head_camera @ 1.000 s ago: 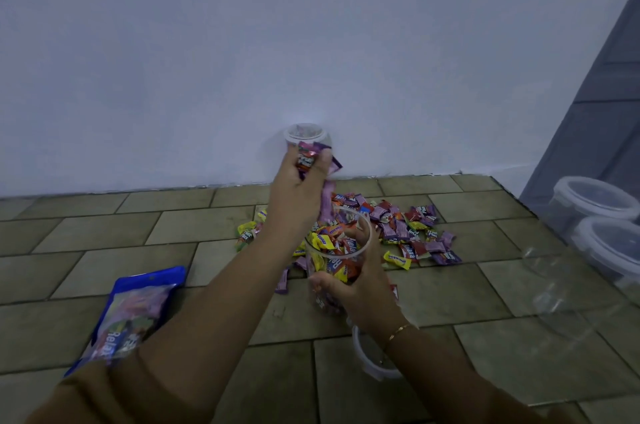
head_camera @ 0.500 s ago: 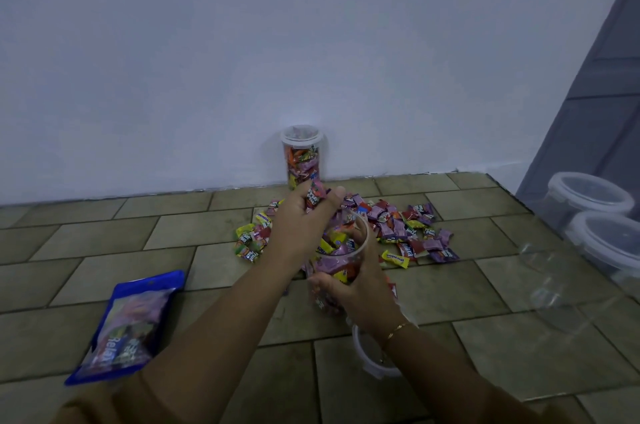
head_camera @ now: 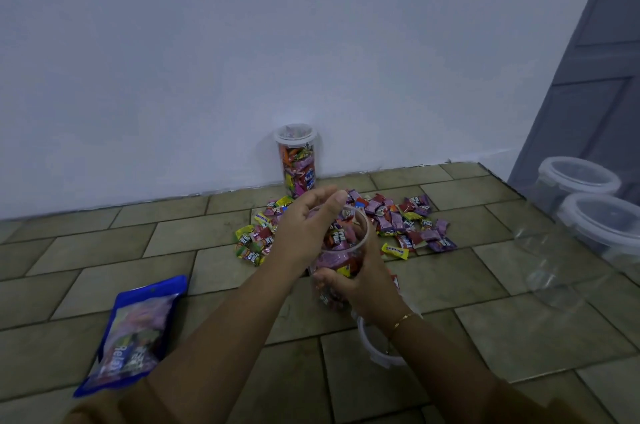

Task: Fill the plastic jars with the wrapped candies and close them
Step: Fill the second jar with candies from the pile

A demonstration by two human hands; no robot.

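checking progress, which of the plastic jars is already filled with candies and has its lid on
The tall clear jar standing against the white wall: packed with candies, lid on. The jar gripped by the right hand is open-topped; the jars at right look empty.

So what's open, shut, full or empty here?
Tall clear plastic jar by the wall: lidded, full.
Clear plastic jar in hand: open, part-filled.
White round lid: off, on the floor.
Blue candy bag: lying flat.
Left hand: over the jar.
Right hand: gripping it.
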